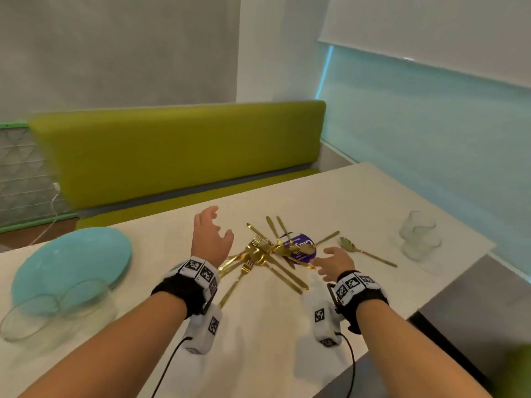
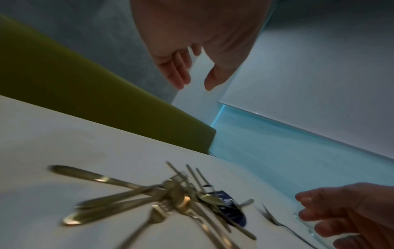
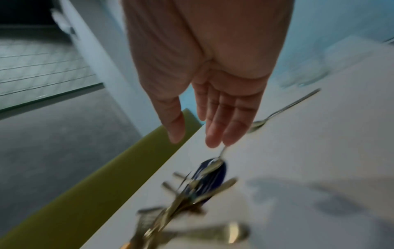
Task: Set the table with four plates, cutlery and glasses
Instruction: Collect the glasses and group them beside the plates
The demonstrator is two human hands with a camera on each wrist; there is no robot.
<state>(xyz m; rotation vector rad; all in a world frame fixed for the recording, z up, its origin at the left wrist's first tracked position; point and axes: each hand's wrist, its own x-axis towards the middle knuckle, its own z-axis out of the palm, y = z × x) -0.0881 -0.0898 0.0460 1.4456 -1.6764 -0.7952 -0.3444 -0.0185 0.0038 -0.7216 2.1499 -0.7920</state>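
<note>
Shiny gold metal cutlery [image 1: 267, 251], clear glass tumblers [image 1: 420, 235], glossy turquoise plates [image 1: 71, 265], matt pale table [image 1: 359, 196]

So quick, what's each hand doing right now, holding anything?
Left hand: open, fingers spread above the gold cutlery pile, holding nothing.
Right hand: open, fingers straight, reaching toward the pile, holding nothing.

White lettering on the purple packet [image 1: 301, 248] under the gold cutlery [image 1: 264, 254] — blurred, upside down, unreadable.
</note>
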